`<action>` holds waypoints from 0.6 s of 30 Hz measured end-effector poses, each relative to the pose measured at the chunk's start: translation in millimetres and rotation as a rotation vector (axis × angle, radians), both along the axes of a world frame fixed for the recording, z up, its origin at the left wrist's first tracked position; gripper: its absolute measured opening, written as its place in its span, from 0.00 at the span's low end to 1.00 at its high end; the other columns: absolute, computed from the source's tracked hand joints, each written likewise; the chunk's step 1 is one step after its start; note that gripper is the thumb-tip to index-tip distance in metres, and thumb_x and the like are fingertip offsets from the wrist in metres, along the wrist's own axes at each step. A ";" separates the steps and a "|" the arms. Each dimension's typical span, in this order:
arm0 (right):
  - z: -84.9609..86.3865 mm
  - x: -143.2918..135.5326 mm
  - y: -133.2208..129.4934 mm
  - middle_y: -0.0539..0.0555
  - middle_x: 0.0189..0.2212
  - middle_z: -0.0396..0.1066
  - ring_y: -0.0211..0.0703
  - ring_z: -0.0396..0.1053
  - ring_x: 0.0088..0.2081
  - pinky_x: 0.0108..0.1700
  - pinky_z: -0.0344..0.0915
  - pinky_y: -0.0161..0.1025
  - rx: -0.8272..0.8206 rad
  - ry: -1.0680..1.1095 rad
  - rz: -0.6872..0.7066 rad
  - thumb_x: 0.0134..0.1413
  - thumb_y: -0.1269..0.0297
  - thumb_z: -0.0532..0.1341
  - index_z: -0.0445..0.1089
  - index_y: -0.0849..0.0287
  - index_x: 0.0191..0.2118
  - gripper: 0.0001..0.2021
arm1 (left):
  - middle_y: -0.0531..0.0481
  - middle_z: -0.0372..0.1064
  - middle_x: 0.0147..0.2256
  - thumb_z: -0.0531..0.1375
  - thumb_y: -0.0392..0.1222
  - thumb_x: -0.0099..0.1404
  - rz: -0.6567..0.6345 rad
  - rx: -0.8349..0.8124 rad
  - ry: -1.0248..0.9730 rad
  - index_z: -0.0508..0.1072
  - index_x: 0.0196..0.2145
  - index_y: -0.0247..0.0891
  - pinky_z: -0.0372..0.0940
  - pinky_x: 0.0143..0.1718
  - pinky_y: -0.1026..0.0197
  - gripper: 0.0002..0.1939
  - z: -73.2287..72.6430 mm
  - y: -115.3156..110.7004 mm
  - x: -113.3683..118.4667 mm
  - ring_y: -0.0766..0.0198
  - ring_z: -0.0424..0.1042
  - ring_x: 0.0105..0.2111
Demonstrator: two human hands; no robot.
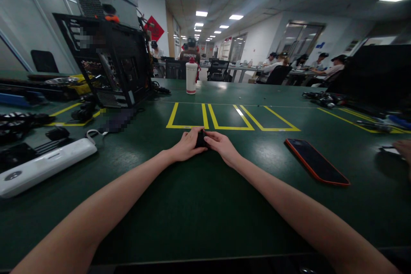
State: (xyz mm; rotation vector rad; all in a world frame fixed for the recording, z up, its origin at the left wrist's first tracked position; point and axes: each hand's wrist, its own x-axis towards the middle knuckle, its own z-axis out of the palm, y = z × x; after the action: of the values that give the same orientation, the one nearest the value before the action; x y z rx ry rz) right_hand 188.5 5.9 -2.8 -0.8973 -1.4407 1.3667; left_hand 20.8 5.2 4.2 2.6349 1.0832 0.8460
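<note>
Both my hands meet over the green table, just in front of the yellow tape markings. Between them is a small black object (201, 138), mostly covered by fingers, so its kind does not show. My left hand (187, 144) wraps round it from the left, thumb in front and fingers behind. From the right, my right hand (221, 145) presses its fingertips against the object's side. To the right lies a phone (316, 160) in an orange case, dark screen up.
A white power strip (48, 165) lies left, near an opened black computer case (118, 60). A white cup (192, 78) stands behind the yellow tape (210, 128). Cables (321, 98) lie at the right, and another person's hand (403, 149) shows at the right edge.
</note>
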 end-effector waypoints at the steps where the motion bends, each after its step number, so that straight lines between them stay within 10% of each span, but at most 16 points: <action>1: -0.8 0.6 0.6 0.54 0.38 0.69 0.41 0.65 0.42 0.47 0.59 0.43 0.004 -0.010 0.008 0.42 0.61 0.61 0.66 0.59 0.41 0.17 | 0.39 0.51 0.51 0.55 0.48 0.57 -0.002 -0.003 0.001 0.43 0.54 0.39 0.53 0.47 0.49 0.32 0.3 -0.3 -0.1 0.52 0.54 0.51; 18: 12.0 -2.4 -5.1 0.54 0.36 0.67 0.40 0.64 0.39 0.46 0.59 0.42 -0.148 0.038 0.027 0.43 0.63 0.61 0.67 0.61 0.38 0.13 | 0.40 0.52 0.51 0.55 0.47 0.58 -0.015 0.011 0.003 0.44 0.53 0.39 0.53 0.47 0.50 0.31 2.0 -4.0 -1.1 0.53 0.55 0.51</action>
State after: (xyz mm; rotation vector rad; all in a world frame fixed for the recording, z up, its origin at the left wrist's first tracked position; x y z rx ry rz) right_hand 186.1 0.8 9.2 -0.9433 -1.3409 1.5182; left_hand 19.6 1.2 6.2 2.6511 1.0614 0.8473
